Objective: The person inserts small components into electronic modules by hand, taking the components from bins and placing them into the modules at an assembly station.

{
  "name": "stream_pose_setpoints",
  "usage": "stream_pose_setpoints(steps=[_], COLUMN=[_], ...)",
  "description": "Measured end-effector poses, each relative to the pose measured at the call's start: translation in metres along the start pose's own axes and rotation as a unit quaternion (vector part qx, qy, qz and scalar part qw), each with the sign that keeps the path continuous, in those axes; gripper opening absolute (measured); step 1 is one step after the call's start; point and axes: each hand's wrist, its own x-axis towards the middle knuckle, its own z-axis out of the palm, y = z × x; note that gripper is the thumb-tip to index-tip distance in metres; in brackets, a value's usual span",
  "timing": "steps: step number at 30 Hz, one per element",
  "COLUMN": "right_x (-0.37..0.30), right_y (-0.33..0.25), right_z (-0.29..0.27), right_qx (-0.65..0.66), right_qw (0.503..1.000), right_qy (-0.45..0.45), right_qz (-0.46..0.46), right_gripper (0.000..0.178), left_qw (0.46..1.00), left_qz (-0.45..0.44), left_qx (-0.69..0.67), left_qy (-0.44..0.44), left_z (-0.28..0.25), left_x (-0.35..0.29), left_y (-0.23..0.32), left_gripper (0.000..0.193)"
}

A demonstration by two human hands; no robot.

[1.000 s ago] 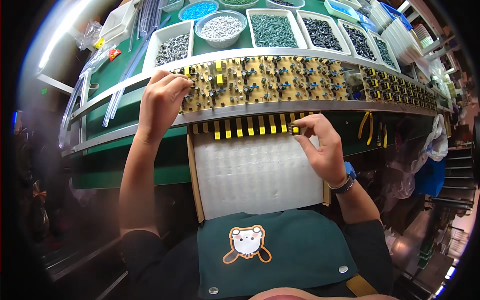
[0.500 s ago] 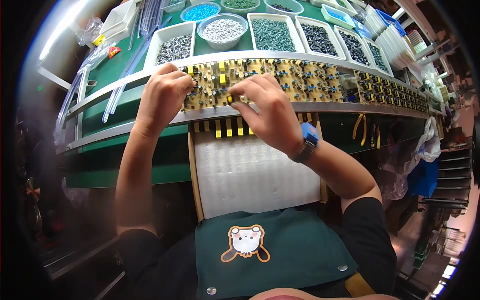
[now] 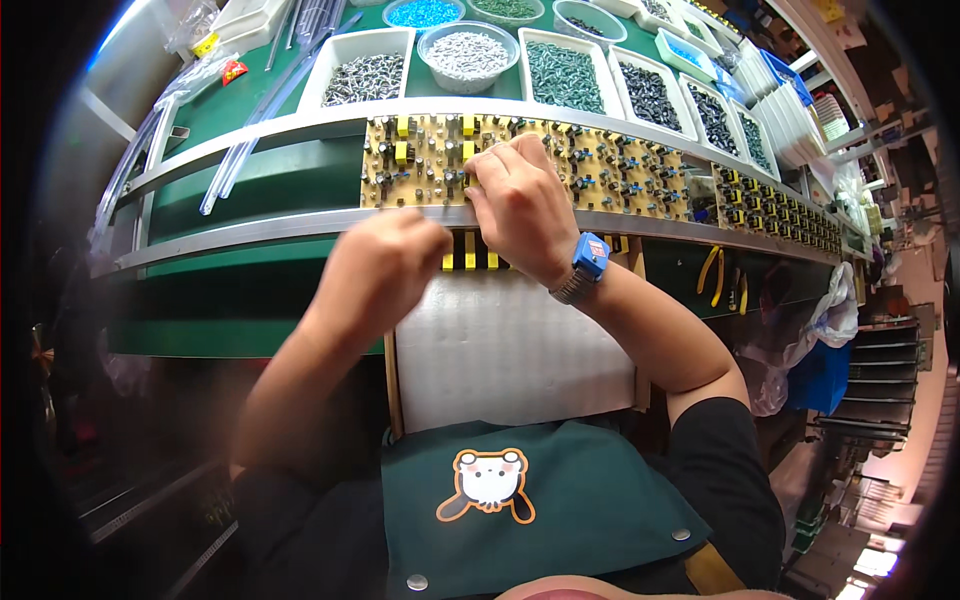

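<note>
Green tabletop (image 3: 215,115) is extending toward 12 o'clock, where white trays (image 3: 360,43) of sorted small components are standing beyond two metal rails (image 3: 560,221). Between the rails a circuit board (image 3: 432,203) is lying, densely populated, and the right hand (image 3: 522,205) is leaning over it at 12 o'clock. Its grip is forming a narrow pinch just beside an upright yellow part (image 3: 468,150); the fingers are hiding whether anything is being held. At 10 o'clock the left hand (image 3: 388,258) is hovering near the closer rail, blurred, so one cannot tell the width or contents of its grip. Further yellow-faced parts (image 3: 470,252) are standing in a row at the far end of a box (image 3: 393,385), at 6 o'clock from the board and next to the left fingertips. Judging by these positions, the right hand is apparently setting a yellow part among its neighbours. Any next move is probably calling for careful alignment there, with the crowded components being left undisturbed, and for a single-part pinch at the row.
</note>
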Motion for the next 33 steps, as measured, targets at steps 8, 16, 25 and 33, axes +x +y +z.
stream_pose_setpoints(steps=[8,16,25,33], right_x=[0.001,0.003,-0.012,-0.013], right_y=[-0.001,-0.007,-0.103,-0.101], right_z=[0.004,-0.023,-0.149,-0.169], right_qx=[-0.061,-0.040,0.184,0.172], right_qw=[0.997,0.997,0.968,0.979], right_qy=[-0.014,-0.024,0.046,0.018], right_qz=[-0.050,-0.058,-0.162,-0.107], right_gripper=[0.022,0.024,0.007,0.011], left_qw=[0.997,0.994,0.979,0.984], left_qz=[-0.031,-0.031,-0.062,0.005], left_qx=[0.010,-0.068,-0.094,0.005], left_qy=[0.066,0.078,0.171,0.176], left_z=[0.050,0.045,0.009,0.004], left_x=[-0.028,-0.031,-0.009,0.023], left_y=[0.014,0.013,-0.007,-0.035], left_gripper=[0.017,0.025,0.036,0.033])
